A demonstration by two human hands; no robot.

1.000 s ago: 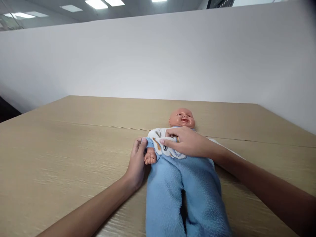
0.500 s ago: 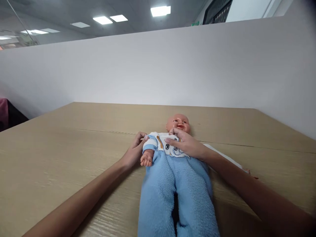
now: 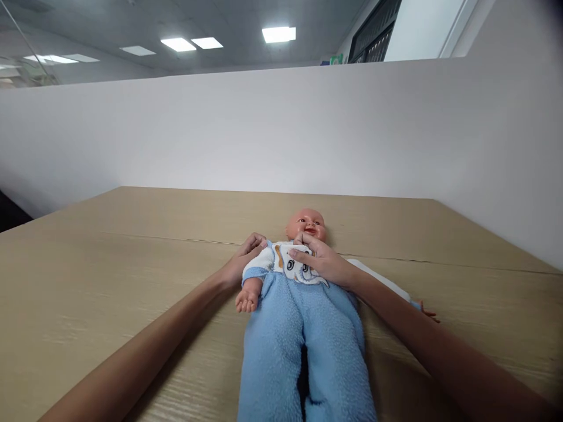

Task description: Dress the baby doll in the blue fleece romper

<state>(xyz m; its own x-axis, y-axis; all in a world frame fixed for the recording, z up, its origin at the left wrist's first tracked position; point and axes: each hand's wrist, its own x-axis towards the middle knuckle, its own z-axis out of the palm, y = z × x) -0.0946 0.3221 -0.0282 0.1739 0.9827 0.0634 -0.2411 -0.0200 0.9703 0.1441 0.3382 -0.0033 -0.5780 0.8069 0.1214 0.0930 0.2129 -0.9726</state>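
Observation:
A baby doll [image 3: 307, 224] lies on its back on the wooden table [image 3: 109, 269], head away from me, dressed in a blue fleece romper [image 3: 303, 340] with a white printed chest. My left hand [image 3: 244, 261] curls its fingers around the romper at the doll's shoulder, just above the doll's bare hand [image 3: 247, 300]. On the doll's chest rests my right hand [image 3: 321, 264], its fingers pinching the romper's collar under the chin. The doll's other arm is hidden behind my right forearm.
A white partition wall [image 3: 281, 129] stands along the table's far edge and right side. A flat white thing [image 3: 382, 281] lies on the table under my right forearm, with a small reddish bit beside it.
My left hand has moved from the sleeve cuff up to the doll's shoulder. My right hand has slid up the chest to the collar. The doll's bare arm now shows further out of the sleeve.

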